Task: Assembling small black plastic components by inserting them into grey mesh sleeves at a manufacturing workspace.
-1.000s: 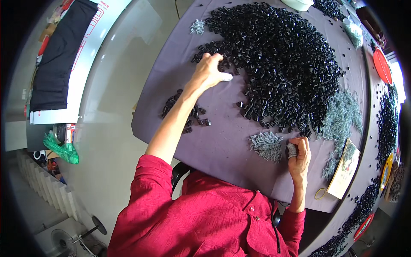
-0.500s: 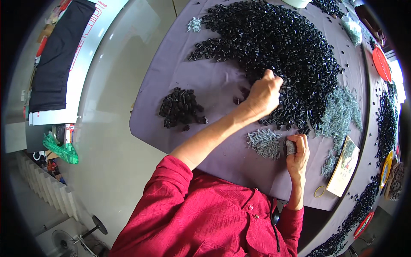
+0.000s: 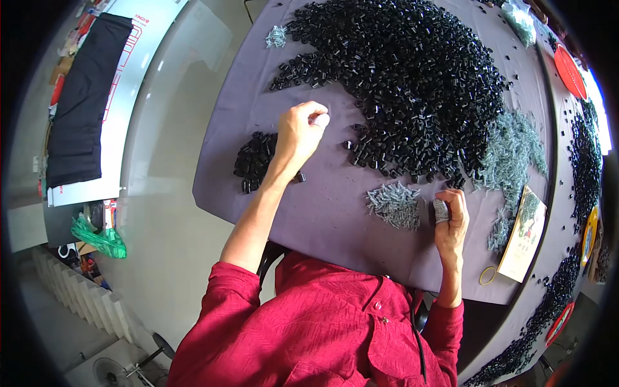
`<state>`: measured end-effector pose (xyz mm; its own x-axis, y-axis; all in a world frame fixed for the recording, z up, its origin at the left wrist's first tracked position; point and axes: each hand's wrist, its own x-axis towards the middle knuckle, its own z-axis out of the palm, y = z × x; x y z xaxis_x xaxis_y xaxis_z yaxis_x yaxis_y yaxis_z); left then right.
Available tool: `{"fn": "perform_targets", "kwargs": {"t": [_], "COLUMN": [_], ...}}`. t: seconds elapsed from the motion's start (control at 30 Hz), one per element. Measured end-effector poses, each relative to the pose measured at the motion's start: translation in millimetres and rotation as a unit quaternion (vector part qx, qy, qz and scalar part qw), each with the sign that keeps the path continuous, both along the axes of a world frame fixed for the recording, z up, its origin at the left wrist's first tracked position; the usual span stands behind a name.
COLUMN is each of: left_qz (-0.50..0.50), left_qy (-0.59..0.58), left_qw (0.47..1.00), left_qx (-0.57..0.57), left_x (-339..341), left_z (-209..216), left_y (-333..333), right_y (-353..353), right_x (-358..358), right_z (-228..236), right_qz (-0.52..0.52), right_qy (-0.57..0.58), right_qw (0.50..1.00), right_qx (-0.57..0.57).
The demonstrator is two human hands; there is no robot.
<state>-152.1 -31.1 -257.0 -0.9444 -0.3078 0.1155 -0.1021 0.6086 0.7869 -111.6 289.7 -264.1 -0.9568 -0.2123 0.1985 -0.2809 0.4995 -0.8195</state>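
My left hand (image 3: 300, 134) is above the table between the big heap of small black plastic pieces (image 3: 412, 77) and a smaller pile of black pieces (image 3: 253, 161). Its fingers are curled together; whatever they may hold is hidden. Close to the heap's near edge, my right hand (image 3: 453, 226) rests with bent, closed fingers, a grey wrap (image 3: 441, 211) around one digit. Black pieces lie right at its fingertips, and I cannot make out what it grips. Just left of it is a small pile of silvery screws (image 3: 394, 206).
A larger spread of screws (image 3: 512, 155) borders the heap on the right, beside a printed card (image 3: 523, 235) and a yellow ring (image 3: 487, 276). A few screws (image 3: 276, 37) lie at the far left. Beyond is another table strip with black pieces (image 3: 583, 174) and a red basket (image 3: 570, 72).
My left hand has drawn back from the black heap, moving left toward the smaller pile. My right hand stays by the screws, its fingers slightly shifted.
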Motion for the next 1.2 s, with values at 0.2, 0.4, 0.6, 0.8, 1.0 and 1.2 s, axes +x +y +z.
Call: {"fn": "perform_targets", "kwargs": {"t": [0.2,0.4,0.6,0.8,1.0,1.2], "left_qz": [-0.028,-0.058,-0.077,-0.157,-0.158,-0.099], "left_qy": [0.004,0.062,0.055,-0.040,-0.082,-0.092], "left_qw": [1.000,0.994,0.987,0.979,0.982,0.990], "left_qx": [-0.013,-0.075,-0.127,-0.120,-0.059,0.025], "left_x": [-19,-50,-68,-50,-20,-11], "left_z": [-10,-22,-28,-10,-6,-11], "left_y": [4,19,16,16,9,0], "right_y": [-1,1,1,1,1,1], "right_x": [8,9,6,5,5,9], "right_z": [8,5,2,1,1,-4], "right_qz": [-0.009,-0.012,-0.013,-0.017,-0.017,-0.034], "right_qy": [-0.006,-0.026,-0.025,-0.023,-0.016,-0.045], "right_qw": [1.000,1.000,1.000,1.000,1.000,0.998], "right_qx": [-0.016,-0.007,0.004,0.012,0.016,-0.020]}}
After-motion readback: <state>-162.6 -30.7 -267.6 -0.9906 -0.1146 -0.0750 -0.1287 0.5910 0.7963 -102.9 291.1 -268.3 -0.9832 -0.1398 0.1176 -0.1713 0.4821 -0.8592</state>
